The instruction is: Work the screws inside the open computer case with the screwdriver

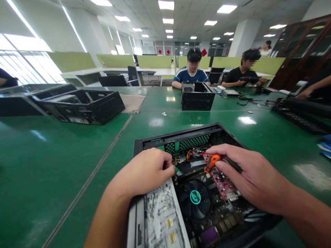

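Observation:
An open black computer case (181,137) lies in front of me. Inside are a round fan (186,205) with a glowing centre, a red circuit board (224,188) and yellow and red wires (190,154). My right hand (253,175) grips an orange and black screwdriver (212,162), which angles down over the board; its tip is hard to make out. Over the near-left side, my left hand (152,170) rests by a scuffed silver metal box (161,220). Its fingers are curled closed, and whatever they pinch is hidden.
Another open case (100,106) stands on the green table (77,155) at left. Across from me, a person (191,74) sits behind a black case (197,100). A second person (240,74) holds a dark tool at right. Cables (249,102) lie nearby.

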### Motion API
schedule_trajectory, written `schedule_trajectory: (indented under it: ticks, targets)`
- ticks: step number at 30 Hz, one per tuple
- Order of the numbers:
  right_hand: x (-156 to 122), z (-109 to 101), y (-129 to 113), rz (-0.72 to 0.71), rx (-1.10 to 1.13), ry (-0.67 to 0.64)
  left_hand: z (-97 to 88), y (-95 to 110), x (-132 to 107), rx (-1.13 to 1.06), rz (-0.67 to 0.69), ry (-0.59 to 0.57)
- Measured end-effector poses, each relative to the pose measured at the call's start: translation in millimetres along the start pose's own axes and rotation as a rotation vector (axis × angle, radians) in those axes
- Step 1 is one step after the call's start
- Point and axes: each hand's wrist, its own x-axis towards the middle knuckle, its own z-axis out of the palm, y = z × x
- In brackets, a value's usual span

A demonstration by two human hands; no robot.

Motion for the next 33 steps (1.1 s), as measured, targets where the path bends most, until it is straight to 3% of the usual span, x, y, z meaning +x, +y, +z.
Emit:
schedule_trajectory:
  ticks: [12,27,33]
  targets:
    - [-1.3,1.7,1.7,-0.003,0.045,-0.047,0.6,-0.7,0.6,-0.004,0.001,0.0]
    - [2.6,1.0,6.9,0.04,0.031,-0.015,-0.3,-0.4,-0.1,0.01,-0.005,0.007]
    - [2.2,-0.1,4.3,0.016,0.069,-0.077,-0.1,-0.3,-0.2,0.016,-0.005,0.009]
